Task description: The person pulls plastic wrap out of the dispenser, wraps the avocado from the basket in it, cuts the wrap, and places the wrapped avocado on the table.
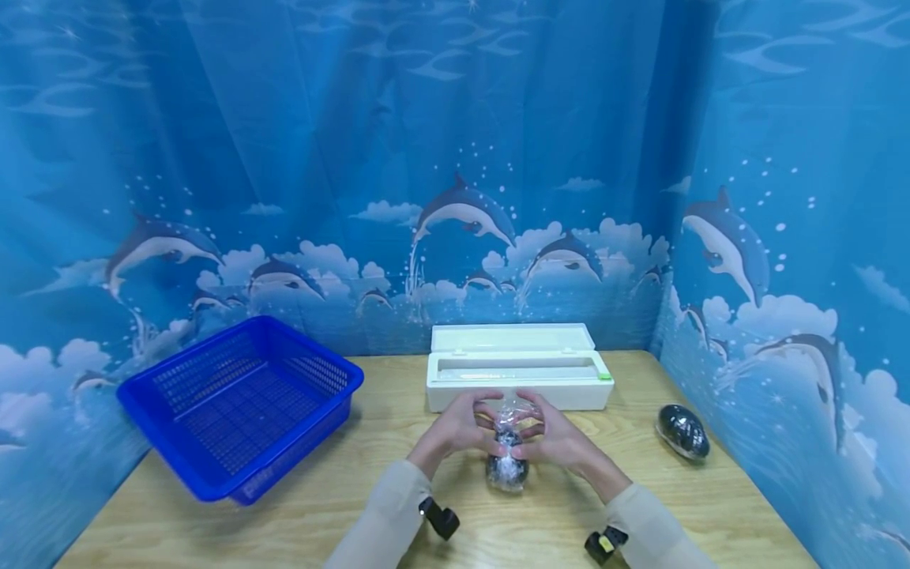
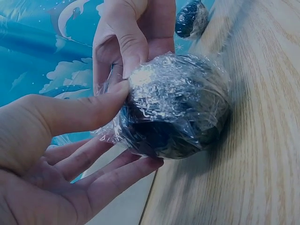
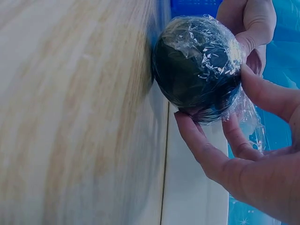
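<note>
A dark, rounded object (image 1: 508, 472) wrapped in clear cling film stands on the table between the two hands. My left hand (image 1: 462, 425) holds it from the left, thumb on its near side and fingers round the far side. From the right, my right hand (image 1: 558, 438) grips it in the same way, its thumb close to the left thumb. Loose, crumpled film (image 3: 251, 115) gathers at the upper end, among the fingers. The wrapping looks shiny and wrinkled in the left wrist view, and what the object is beneath the film cannot be told.
Behind the hands stands a white cling film dispenser (image 1: 451, 397) with its lid raised. A blue perforated plastic basket (image 1: 245, 419) sits at the left. Toward the table's right edge lies another dark, film-wrapped oval object (image 1: 683, 432). A dolphin-print curtain (image 1: 341, 197) surrounds the wooden table.
</note>
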Action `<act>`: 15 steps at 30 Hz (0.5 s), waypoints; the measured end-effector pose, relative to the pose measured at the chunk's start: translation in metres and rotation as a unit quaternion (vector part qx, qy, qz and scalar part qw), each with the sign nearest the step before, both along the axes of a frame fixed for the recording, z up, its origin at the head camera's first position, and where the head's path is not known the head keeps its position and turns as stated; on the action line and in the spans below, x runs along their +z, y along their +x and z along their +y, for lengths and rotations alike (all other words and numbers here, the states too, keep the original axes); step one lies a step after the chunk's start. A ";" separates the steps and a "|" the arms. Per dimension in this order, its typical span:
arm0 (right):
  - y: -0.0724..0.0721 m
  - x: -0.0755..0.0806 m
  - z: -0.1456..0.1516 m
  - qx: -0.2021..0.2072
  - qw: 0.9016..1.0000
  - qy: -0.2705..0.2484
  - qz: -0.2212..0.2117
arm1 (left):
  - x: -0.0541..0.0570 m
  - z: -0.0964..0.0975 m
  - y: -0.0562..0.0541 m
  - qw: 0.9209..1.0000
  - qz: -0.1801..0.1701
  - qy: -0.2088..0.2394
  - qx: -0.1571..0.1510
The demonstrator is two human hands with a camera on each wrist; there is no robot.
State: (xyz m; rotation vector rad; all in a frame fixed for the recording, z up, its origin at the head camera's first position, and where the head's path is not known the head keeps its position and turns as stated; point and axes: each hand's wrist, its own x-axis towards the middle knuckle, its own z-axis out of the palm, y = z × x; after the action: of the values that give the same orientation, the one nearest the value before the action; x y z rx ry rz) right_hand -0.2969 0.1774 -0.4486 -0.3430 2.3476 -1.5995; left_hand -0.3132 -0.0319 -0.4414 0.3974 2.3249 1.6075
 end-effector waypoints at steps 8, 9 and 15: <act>0.001 0.001 -0.002 0.015 0.999 0.031 0.017 | 0.001 0.000 0.001 1.000 0.008 -0.014 0.004; 0.002 0.002 -0.002 0.011 0.999 0.040 0.016 | 0.001 -0.001 0.001 1.000 0.008 -0.019 0.006; 0.002 0.002 -0.003 -0.007 0.998 0.064 0.006 | -0.001 -0.003 0.001 0.999 0.016 -0.034 0.012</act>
State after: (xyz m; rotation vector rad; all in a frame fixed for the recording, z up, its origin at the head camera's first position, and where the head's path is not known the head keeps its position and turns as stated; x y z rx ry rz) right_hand -0.2951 0.1741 -0.4471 -0.3116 2.4516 -1.4489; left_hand -0.3124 -0.0346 -0.4425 0.3832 2.4106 1.5385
